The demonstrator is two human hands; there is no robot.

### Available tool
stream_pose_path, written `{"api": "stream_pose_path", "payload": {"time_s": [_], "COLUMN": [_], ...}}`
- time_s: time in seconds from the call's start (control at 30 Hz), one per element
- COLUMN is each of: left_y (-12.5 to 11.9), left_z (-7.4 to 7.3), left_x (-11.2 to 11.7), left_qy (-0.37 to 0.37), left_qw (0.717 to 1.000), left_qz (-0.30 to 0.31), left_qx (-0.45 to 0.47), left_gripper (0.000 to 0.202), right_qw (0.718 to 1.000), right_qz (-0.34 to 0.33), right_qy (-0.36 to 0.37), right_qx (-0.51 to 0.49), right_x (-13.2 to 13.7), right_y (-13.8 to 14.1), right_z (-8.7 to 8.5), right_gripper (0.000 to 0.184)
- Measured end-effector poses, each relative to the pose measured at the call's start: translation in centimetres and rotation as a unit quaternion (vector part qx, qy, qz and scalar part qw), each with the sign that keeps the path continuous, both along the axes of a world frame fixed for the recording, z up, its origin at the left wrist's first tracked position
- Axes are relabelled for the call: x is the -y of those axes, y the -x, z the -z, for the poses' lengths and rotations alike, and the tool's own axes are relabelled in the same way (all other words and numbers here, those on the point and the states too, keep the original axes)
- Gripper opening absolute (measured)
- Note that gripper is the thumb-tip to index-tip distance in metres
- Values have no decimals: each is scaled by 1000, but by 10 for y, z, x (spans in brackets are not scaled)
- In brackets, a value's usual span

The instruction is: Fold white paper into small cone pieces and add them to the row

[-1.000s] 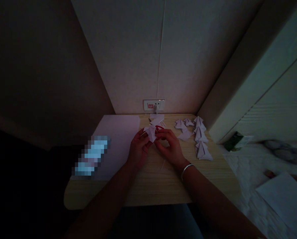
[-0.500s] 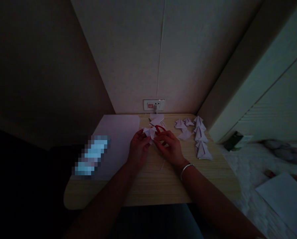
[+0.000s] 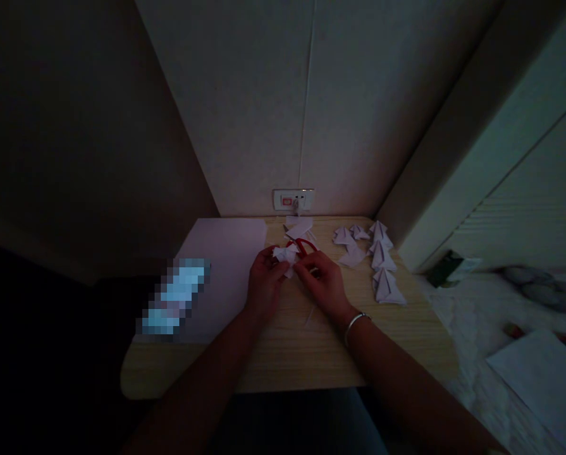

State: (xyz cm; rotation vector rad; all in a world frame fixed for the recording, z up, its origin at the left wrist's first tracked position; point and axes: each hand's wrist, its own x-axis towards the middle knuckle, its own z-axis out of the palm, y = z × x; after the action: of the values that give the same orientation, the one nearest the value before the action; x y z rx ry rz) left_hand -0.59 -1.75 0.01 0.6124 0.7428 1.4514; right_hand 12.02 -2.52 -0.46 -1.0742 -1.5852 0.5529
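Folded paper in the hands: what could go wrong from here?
The folded paper could tear or crease wrongly, as the left hand holds it while the right hand pinches at its edge. The red-handled scissors lie close by and might be knocked. Dim light could hide a crooked fold.

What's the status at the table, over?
Left hand pinching folded paper. Right hand at its right side. Red-handled scissors just beyond, partly hidden.
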Motion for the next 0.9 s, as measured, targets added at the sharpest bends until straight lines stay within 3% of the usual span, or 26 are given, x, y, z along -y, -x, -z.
{"api": "stream_pose_path", "payload": {"time_s": [0.23, 0.43, 0.63, 0.9], "left_y": [-2, -3, -3, -4], "left_z": [-1, -1, 1, 7], "left_x": [2, 2, 2, -2], "left_qy": [-14, -18, -21, -27], "left_qw": [1000, 1000, 1000, 997], "left_qz": [-2, -9, 2, -19], "left_qx": [-9, -18, -12, -64], "left_gripper": [43, 42, 39, 51], "right_qw": [993, 960, 940, 946], "right_qz": [13, -20, -44, -38], "right_qy": [90, 208, 228, 226], "right_qx": [-79, -187, -250, -229], "right_x": [-1, -1, -3, -3], "right_y": [5, 8, 11, 10], "right_z": [3, 1, 3, 3], "right_gripper": [15, 21, 22, 24]}}
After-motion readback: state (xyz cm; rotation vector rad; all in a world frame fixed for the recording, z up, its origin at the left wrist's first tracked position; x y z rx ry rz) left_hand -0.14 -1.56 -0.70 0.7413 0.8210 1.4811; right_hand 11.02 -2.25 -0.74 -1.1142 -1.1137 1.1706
